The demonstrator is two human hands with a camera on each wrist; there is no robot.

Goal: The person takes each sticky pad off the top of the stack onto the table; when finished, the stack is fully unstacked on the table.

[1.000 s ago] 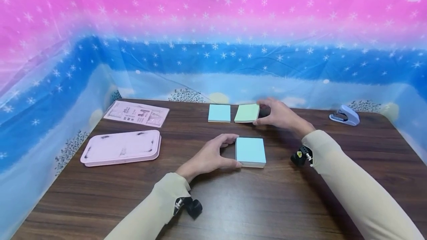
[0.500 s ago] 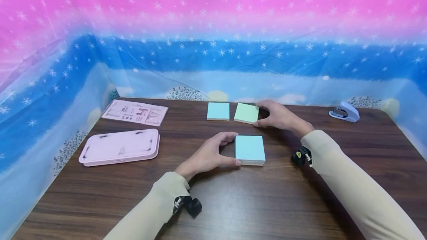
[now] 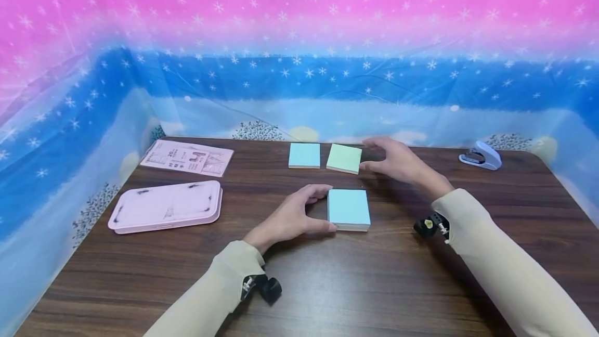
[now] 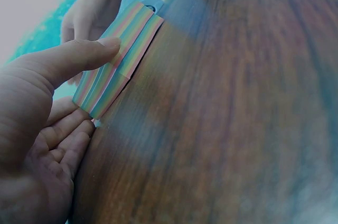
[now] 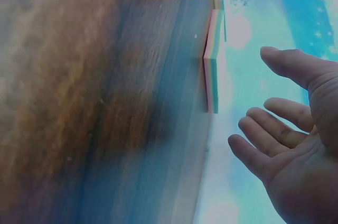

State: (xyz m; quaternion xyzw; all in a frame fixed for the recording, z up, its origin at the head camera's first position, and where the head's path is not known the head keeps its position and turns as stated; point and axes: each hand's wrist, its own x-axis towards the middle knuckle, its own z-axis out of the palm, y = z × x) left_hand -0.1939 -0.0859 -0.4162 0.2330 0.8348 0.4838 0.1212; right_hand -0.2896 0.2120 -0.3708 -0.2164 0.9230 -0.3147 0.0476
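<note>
My left hand (image 3: 287, 217) grips the left side of a thick stack of sticky note pads (image 3: 348, 207), blue on top, near the middle of the table. In the left wrist view the thumb (image 4: 100, 49) lies against the stack's striped side (image 4: 119, 60), with the fingers behind a corner. A thin green-topped sticky note pad (image 3: 343, 158) lies at the back, turned slightly. Just to its right is my right hand (image 3: 398, 159), its fingers spread; the right wrist view shows the hand (image 5: 296, 139) apart from the pad (image 5: 211, 65). A blue-topped pad (image 3: 304, 155) lies left of the green one.
A pale pink pencil case (image 3: 166, 206) lies at the left, with a pink printed packet (image 3: 188, 157) behind it. A white stapler (image 3: 481, 156) stands at the back right. A patterned curtain (image 3: 299, 77) rises along the table's back edge.
The green pad has turned clockwise at the back of the table. My right hand has let go of it and drawn slightly right. My left hand stays on the stack.
</note>
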